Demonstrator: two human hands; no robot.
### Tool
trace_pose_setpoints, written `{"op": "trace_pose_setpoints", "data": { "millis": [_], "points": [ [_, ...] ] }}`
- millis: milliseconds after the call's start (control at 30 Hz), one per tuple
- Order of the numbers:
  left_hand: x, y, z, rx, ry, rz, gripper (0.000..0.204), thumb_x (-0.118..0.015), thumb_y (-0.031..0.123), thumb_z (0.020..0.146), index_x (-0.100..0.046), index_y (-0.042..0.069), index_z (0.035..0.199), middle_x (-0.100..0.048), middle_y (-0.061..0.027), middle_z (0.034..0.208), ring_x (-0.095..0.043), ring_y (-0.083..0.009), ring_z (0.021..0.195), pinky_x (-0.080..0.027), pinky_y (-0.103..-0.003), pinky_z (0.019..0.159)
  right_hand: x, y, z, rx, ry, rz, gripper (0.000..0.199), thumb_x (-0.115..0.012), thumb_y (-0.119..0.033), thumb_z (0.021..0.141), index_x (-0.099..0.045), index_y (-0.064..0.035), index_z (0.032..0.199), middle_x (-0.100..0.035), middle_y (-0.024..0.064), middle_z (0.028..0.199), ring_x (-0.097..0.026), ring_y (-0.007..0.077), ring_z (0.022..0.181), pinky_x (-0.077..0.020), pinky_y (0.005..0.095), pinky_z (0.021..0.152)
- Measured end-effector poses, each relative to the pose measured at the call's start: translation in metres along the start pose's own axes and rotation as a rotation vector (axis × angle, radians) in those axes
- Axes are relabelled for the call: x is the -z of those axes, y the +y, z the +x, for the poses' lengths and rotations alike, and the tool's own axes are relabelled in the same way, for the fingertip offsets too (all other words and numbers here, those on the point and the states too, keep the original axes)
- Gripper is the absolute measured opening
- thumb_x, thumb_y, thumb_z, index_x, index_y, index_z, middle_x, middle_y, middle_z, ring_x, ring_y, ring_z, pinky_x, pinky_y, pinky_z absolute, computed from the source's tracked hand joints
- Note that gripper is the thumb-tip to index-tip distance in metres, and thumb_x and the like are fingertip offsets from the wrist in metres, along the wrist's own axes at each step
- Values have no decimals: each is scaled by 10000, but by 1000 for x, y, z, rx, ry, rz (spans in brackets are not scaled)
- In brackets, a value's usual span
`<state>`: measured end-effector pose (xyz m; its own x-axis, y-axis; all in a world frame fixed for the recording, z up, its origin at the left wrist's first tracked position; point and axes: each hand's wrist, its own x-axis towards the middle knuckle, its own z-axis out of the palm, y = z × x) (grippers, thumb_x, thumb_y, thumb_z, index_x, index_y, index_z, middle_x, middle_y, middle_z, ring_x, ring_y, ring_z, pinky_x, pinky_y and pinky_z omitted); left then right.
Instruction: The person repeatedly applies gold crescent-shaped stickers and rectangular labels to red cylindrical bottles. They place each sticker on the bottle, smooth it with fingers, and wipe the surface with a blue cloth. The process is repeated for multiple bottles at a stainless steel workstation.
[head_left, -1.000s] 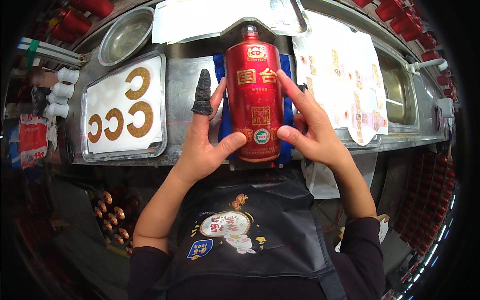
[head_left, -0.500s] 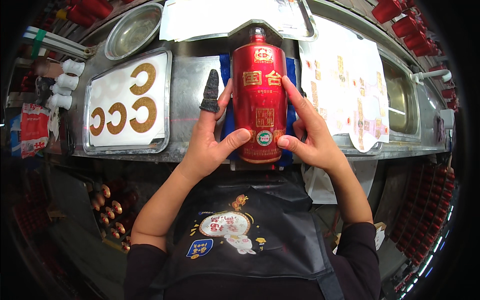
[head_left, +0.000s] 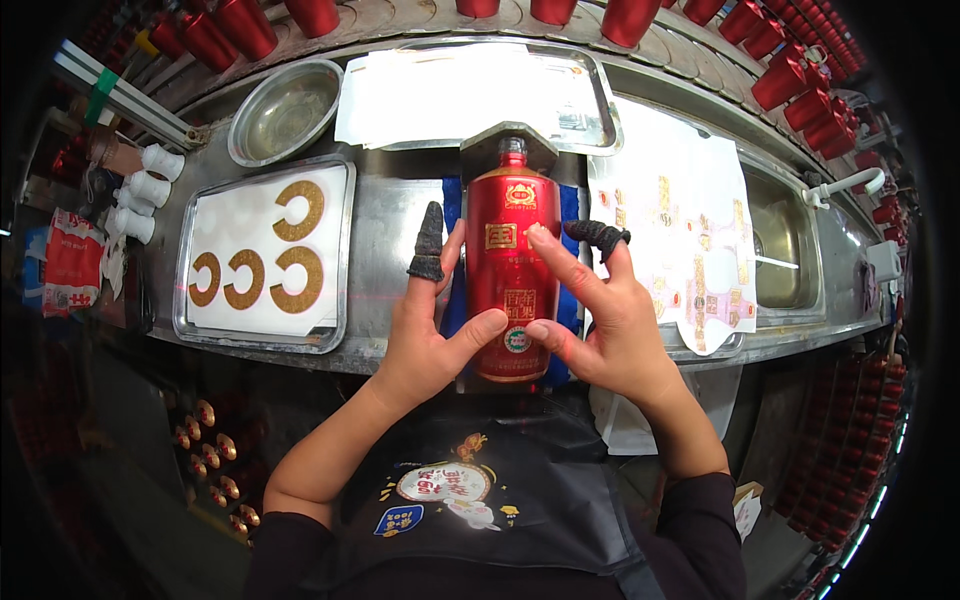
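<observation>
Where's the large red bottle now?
Head view, centre: the large red bottle is between left hand and right hand, with blue cloth on either side.

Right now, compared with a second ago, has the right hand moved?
Yes, to the left: against the metal holder, the right hand reaches farther over the front of the red bottle.

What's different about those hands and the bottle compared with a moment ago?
The right hand has moved left: its index finger and thumb now lie over the front of the red bottle, not its edge, and its dark finger cover shows more fully. The view shifted too, revealing more red containers at the top. The left hand stays beside the bottle.
</observation>
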<state>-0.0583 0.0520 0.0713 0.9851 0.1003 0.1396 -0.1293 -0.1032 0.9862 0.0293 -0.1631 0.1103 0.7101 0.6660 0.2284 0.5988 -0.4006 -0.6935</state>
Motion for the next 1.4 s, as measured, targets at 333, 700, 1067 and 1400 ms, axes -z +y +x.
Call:
{"op": "trace_pose_setpoints", "data": {
  "millis": [333, 700, 1067, 1400],
  "points": [
    [2, 3, -3, 23, 5, 25, 964, -774, 261, 915, -166, -22, 1606, -313, -238, 1624, -355, -285, 1486, -278, -444, 1207, -4, 4, 2, -47, -45, 50, 731, -758, -397, 870, -470, -300, 1535, -559, 246, 1173, -605, 400, 984, -538, 441, 853],
    [5, 2, -5, -311, -98, 518, 985, -754, 319, 895, -148, 89, 1636, -427, -180, 1593, -254, -426, 1531, -9, -669, 1174, 0, 4, -5, -43, -71, 78, 753, -738, -387, 885, -424, -295, 1563, -553, 239, 1249, -590, 398, 1009, -521, 441, 872],
    [5, 4, -4, -315, -91, 513, 984, -752, 319, 898, -143, 92, 1637, -420, -215, 1587, -254, -442, 1526, -15, -666, 1173, 4, 2, 1, -150, -152, 38, 789, -748, -427, 874, -404, -303, 1573, -535, 239, 1068, -592, 413, 941, -526, 427, 787],
    [7, 4, -6, -294, -111, 527, 1026, -764, 327, 891, -107, 61, 1632, -341, -236, 1624, -265, -442, 1521, -31, -648, 1190, 8, 41, 0, -491, 44, 535, 622, -691, -308, 931, -504, -164, 1507, -614, 97, 1003, -588, 159, 803, -524, 335, 726]
  ]
}}
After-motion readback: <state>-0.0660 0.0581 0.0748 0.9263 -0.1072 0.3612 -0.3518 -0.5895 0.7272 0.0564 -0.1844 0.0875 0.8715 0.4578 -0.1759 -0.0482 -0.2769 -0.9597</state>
